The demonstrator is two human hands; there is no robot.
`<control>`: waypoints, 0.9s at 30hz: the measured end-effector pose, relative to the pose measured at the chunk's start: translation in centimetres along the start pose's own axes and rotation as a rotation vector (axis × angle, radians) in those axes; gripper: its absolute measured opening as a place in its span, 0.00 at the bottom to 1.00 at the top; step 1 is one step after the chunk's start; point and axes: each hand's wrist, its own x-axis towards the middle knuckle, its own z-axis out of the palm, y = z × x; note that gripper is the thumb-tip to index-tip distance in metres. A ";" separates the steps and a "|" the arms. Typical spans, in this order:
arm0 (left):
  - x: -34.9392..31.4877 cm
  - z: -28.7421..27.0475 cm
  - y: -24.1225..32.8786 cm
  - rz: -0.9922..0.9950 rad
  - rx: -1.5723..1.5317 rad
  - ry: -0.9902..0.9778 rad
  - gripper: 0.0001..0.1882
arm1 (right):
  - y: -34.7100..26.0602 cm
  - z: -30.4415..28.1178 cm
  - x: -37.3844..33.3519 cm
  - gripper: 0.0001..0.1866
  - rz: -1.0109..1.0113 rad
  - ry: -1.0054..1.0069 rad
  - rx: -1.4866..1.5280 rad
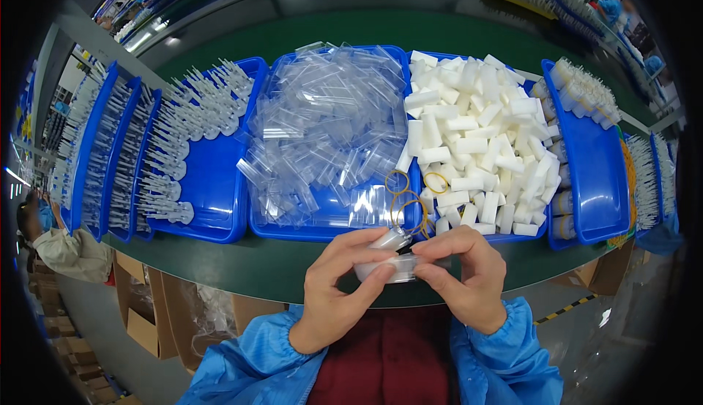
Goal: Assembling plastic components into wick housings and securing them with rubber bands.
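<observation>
Close to the table's front edge, my left hand [338, 282] and my right hand [466, 272] are both closed on a clear plastic sleeve [401, 272] with something whitish in it. My left thumb and fingers grip its left end, and my right thumb and forefinger pinch its right end. A small whitish, tube-like piece [392, 239] shows just above the sleeve, between my fingers; its shape is partly hidden. Beyond my fingers, several thin tan rubber bands [408, 198] lie over the gap between two blue trays.
A blue tray [329, 231] holds piled clear plastic sleeves [329, 105]; another holds white foam blocks [476, 138]. At left, a blue tray [212, 185] holds upright whitish parts [205, 101]. A tilted blue tray [597, 185] is at right, and cardboard boxes [172, 310] stand below the green table.
</observation>
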 end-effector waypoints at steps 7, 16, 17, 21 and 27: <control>0.3 0.2 0.9 0.175 0.324 -0.050 0.13 | 0.2 0.4 -0.6 0.12 -0.096 0.047 -0.134; 0.2 0.8 0.6 0.104 0.258 -0.050 0.18 | -0.6 -1.5 2.1 0.12 0.192 -0.204 -0.021; 0.1 0.8 0.4 0.083 0.222 -0.041 0.19 | -0.7 -1.4 2.1 0.16 0.153 -0.177 -0.063; 0.2 0.4 0.3 0.098 0.136 -0.065 0.24 | -2.1 -0.8 2.1 0.33 -0.067 -0.078 -0.351; 0.0 1.0 1.0 0.149 0.211 -0.287 0.36 | -1.0 0.9 0.9 0.50 -0.183 0.033 -0.698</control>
